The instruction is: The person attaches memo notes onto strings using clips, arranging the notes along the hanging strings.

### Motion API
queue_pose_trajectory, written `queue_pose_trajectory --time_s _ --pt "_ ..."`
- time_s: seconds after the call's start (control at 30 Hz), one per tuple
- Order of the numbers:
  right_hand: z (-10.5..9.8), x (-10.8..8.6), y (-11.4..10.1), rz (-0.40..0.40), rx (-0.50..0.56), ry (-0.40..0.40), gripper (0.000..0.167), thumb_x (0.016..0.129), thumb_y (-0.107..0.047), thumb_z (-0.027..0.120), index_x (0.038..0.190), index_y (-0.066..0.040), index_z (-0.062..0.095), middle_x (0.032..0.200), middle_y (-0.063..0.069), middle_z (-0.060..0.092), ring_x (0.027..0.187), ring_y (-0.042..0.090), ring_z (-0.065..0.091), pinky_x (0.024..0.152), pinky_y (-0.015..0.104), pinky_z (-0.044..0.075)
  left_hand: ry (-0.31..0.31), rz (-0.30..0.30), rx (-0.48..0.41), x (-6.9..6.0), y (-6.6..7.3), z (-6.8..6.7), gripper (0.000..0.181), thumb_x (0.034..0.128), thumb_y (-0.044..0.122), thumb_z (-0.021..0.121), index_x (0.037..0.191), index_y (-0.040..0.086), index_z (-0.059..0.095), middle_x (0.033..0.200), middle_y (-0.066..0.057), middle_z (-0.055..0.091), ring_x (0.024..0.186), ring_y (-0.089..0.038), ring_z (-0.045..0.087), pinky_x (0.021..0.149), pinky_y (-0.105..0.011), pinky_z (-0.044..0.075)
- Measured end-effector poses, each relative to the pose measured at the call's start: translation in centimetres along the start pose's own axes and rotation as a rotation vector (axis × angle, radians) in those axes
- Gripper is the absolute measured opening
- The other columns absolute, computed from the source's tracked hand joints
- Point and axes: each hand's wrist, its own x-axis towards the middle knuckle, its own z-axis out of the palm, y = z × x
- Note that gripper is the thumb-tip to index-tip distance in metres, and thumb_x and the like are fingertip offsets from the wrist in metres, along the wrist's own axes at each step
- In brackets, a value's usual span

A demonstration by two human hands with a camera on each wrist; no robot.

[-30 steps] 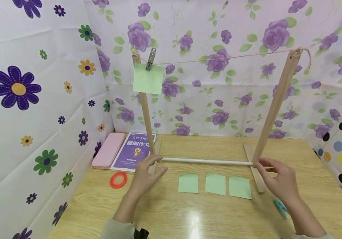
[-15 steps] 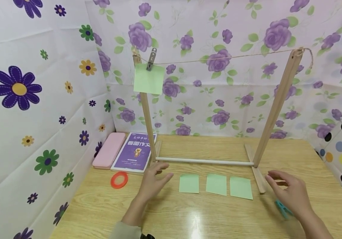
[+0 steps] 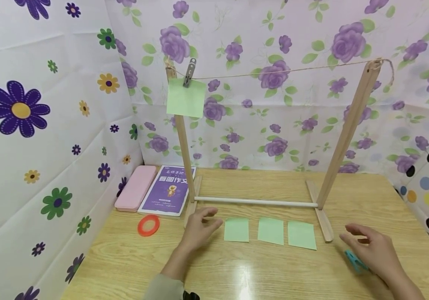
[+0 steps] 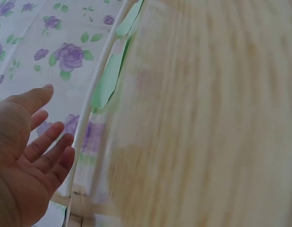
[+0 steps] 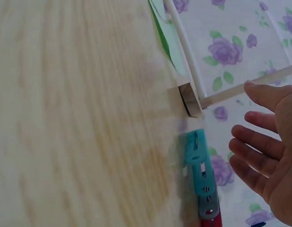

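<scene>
My left hand (image 3: 199, 230) hovers over the table beside the leftmost of three green sticky notes (image 3: 236, 230), fingers loosely bent and holding nothing. On the other side, my right hand (image 3: 375, 252) is just above a teal clothespin (image 3: 354, 260), also holding nothing. In the right wrist view, a grey clip (image 5: 210, 209) and a red one (image 5: 212, 221) line up behind the teal clothespin. A wooden stand (image 3: 347, 137) with a white crossbar (image 3: 255, 202) carries a string (image 3: 274, 73). From its left end hangs a green sticky note (image 3: 186, 100), pinned by a grey clothespin (image 3: 189, 73).
At the left lie a pink case (image 3: 136, 187), a purple booklet (image 3: 167, 191) and a red ring (image 3: 148, 225). The wooden table (image 3: 237, 266) meets flowered cloth (image 3: 274, 137) at the back and left. The stand's feet (image 3: 324, 225) reach forward over the tabletop.
Both hands have left the lower ends of the stand's posts, which they touched a second ago. They have drawn back toward the front, each shifting to the right. The stand looks unmoved.
</scene>
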Motion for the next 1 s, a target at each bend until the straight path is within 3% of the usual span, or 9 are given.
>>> queue_pose_trajectory --time_s 0.1,0.3,0.37,0.47,0.6,0.83,1.0 --pt "-0.1 -0.4 0.6 0.028 -0.035 -0.069 0.039 0.09 -0.03 0.08 0.118 -0.004 0.072 0.109 0.018 0.074 0.091 0.007 0.068 0.066 0.017 0.058 -0.028 -0.037 0.008 0.1 -0.4 0.4 0.047 0.0899 0.022 0.079 0.129 0.0 0.065 0.128 -0.013 0.066 0.117 -0.03 0.063 0.097 -0.043 0.057" --pt "-0.3 -0.9 1.9 0.053 -0.071 -0.186 0.052 0.086 -0.034 0.083 0.122 0.0 0.069 0.115 0.022 0.071 0.099 0.042 0.068 0.072 0.045 0.063 -0.113 -0.09 -0.033 0.4 -1.1 1.1 0.056 0.0873 0.017 0.082 0.136 0.0 0.059 0.132 -0.016 0.064 0.122 -0.032 0.06 0.105 -0.048 0.051" --pt "-0.4 -1.1 2.4 0.068 -0.075 -0.219 0.058 0.085 -0.038 0.083 0.124 0.001 0.067 0.116 0.022 0.071 0.099 0.041 0.069 0.073 0.047 0.062 -0.132 -0.104 -0.019 0.5 -1.1 1.3 0.059 0.0856 0.016 0.083 0.137 0.002 0.059 0.133 -0.014 0.064 0.125 -0.031 0.058 0.11 -0.048 0.048" --pt "-0.7 -1.4 3.0 0.079 -0.09 -0.24 0.066 0.079 -0.043 0.086 0.125 0.0 0.067 0.114 0.018 0.072 0.095 0.031 0.071 0.071 0.039 0.063 -0.162 -0.106 0.015 0.8 -1.1 1.6 0.061 0.0823 0.013 0.086 0.137 0.004 0.06 0.131 -0.01 0.065 0.128 -0.03 0.057 0.113 -0.046 0.044" --pt "-1.3 -1.7 3.3 0.126 -0.083 -0.293 0.075 0.075 -0.049 0.087 0.128 -0.002 0.065 0.116 0.013 0.073 0.093 0.016 0.07 0.072 0.032 0.062 -0.193 -0.095 0.018 1.1 -1.1 2.0 0.062 0.079 0.007 0.087 0.135 0.003 0.061 0.12 -0.007 0.069 0.121 -0.028 0.059 0.112 -0.045 0.046" --pt "-2.3 -1.7 3.7 0.204 -0.082 -0.423 0.082 0.071 -0.052 0.088 0.128 0.002 0.064 0.12 0.019 0.069 0.104 0.035 0.067 0.077 0.041 0.062 -0.221 -0.066 0.034 1.3 -1.3 2.0 0.049 0.0798 0.004 0.085 0.125 0.0 0.067 0.094 0.0 0.07 0.098 -0.021 0.065 0.099 -0.044 0.054" --pt "-2.6 -1.6 3.7 0.262 -0.085 -0.493 0.069 0.076 -0.049 0.086 0.121 -0.001 0.069 0.114 0.012 0.07 0.097 0.023 0.065 0.07 0.028 0.058 -0.225 -0.07 0.046 1.2 -1.5 1.9 0.046 0.0813 0.005 0.083 0.124 -0.001 0.068 0.089 0.002 0.07 0.089 -0.014 0.064 0.092 -0.037 0.056"
